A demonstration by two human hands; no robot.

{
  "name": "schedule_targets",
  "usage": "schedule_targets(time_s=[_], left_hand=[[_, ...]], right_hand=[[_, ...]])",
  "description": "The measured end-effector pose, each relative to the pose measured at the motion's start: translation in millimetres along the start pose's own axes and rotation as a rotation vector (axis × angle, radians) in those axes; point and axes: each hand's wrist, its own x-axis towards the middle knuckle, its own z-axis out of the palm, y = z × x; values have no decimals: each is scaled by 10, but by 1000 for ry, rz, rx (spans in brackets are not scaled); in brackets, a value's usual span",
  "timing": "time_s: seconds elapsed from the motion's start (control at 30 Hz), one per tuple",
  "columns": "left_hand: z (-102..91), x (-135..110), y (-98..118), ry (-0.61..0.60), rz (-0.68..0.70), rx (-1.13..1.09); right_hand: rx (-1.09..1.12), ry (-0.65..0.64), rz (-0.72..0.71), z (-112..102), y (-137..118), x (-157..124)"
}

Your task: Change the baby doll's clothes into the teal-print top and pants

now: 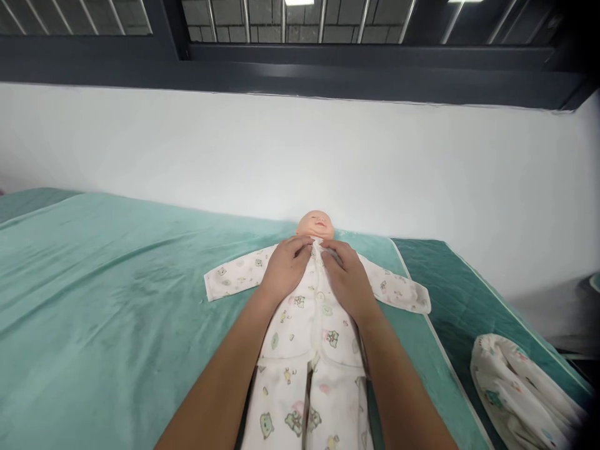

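Observation:
A baby doll lies face up on the green sheet, dressed in a white printed baby top and matching baby pants. Its sleeves stretch out to both sides. My left hand rests on the upper chest, fingers bent at the left edge of the collar. Mirroring it, my right hand has its fingers curled on the collar's right edge. Both hands appear closed on the top's fabric near the neck fastening; the fingertips are partly hidden. The front placket runs down between my hands.
A light green sheet covers the bed over a darker green quilted pad. Bundled white printed cloth sits at the lower right. Behind the doll's head stands a white wall, with a dark-framed barred window above.

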Motion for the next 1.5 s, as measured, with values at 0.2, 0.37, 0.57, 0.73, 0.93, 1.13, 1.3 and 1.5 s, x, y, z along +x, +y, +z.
schedule_targets(time_s=[0.2, 0.37, 0.57, 0.73, 0.93, 1.13, 1.3, 1.5], left_hand=[[-8, 2, 16, -11, 6, -14], [-6, 6, -3, -19, 26, -6], [-12, 10, -20, -54, 81, 19], [-5, 8, -21, -56, 75, 42], [-8, 4, -15, -52, 66, 12], [-17, -60, 72, -22, 84, 50], [-9, -292, 138, 0, 122, 121], [-15, -499, 43, 62, 162, 66]], right_hand=[[-1, -4, -10, 4, 12, 4], [1, -18, -43, 9, 30, 14], [-32, -54, -49, 6, 52, 19], [-91, -115, -104, -3, 74, 30], [19, -34, -3, 9, 32, 19], [195, 25, 194, -111, -55, -26], [169, 83, 39, -156, -109, -172], [146, 100, -8, -84, -73, -425]])
